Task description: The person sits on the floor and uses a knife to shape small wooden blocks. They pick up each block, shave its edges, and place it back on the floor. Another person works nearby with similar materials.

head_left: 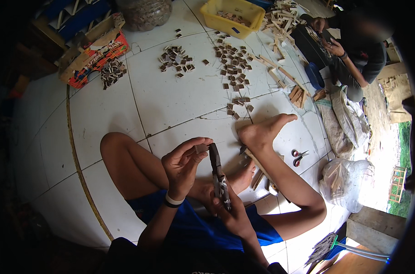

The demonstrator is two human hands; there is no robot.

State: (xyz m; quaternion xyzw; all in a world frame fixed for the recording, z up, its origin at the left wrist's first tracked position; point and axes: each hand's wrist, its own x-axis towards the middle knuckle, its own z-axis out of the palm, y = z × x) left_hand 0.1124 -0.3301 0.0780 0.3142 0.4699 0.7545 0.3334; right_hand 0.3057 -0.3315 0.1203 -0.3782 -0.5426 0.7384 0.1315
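My left hand (182, 166) is raised in front of my lap, its thumb and fingers closed on a small brown square piece (201, 148). Wrapped in my right hand (232, 214) is a long dark hand tool (216, 164) with a mottled grey-and-white lower part; its exact kind is not clear. The tool's upper end comes up beside the square piece, touching or nearly so. On the tiles ahead lie a loose heap of similar brown squares (175, 59) and a longer spread of them (235, 64).
Red-handled scissors (298, 157) lie right of my bent leg. A yellow tub (232, 20), a printed carton (95, 52) and wood strips (280, 23) stand at the far side. At far right, another person (358, 55) works near sacks (349, 118). A clear plastic bag (346, 182) and a mop (324, 249) are nearer.
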